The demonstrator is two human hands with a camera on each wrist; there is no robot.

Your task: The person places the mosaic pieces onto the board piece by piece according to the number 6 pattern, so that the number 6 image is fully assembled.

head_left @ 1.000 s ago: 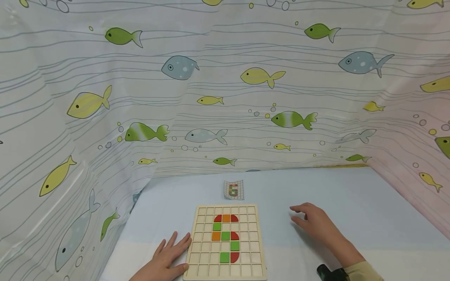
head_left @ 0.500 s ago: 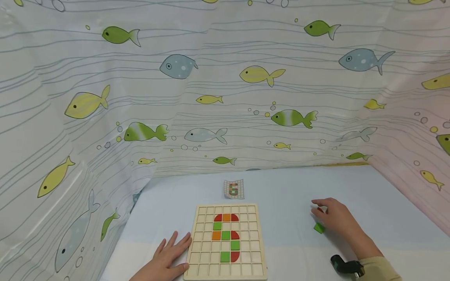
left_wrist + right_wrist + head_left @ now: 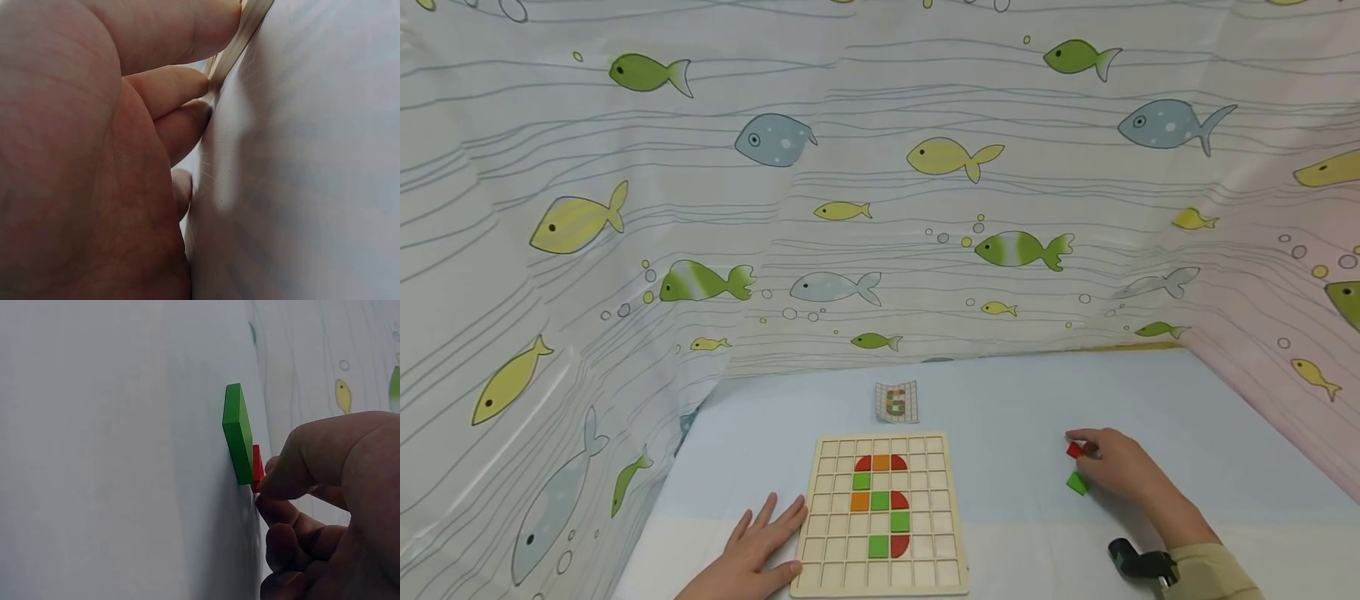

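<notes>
My left hand (image 3: 752,546) lies spread at the left side of the wooden grid board (image 3: 838,575), its fingertips and thumb touching the edge. In the left wrist view, those fingers (image 3: 181,37) meet the board's rim (image 3: 244,31). Red, orange and green tiles fill some of the squares in a curved figure. To the right of the board, my right hand (image 3: 1116,467) pinches a small red tile (image 3: 1074,450) between thumb and index finger, low over the table. Just beside it lies a green square tile (image 3: 1077,483), larger in the right wrist view (image 3: 237,434).
A small printed card (image 3: 897,402) with a gridded coloured figure lies behind the board. Pale cloth covers the table (image 3: 1015,400). A fish-patterned curtain (image 3: 880,250) closes off the back and both sides.
My right hand has moved right, away from the board, to the loose tiles, and its thumb and index finger have closed on the red one. The left hand stays at the board.
</notes>
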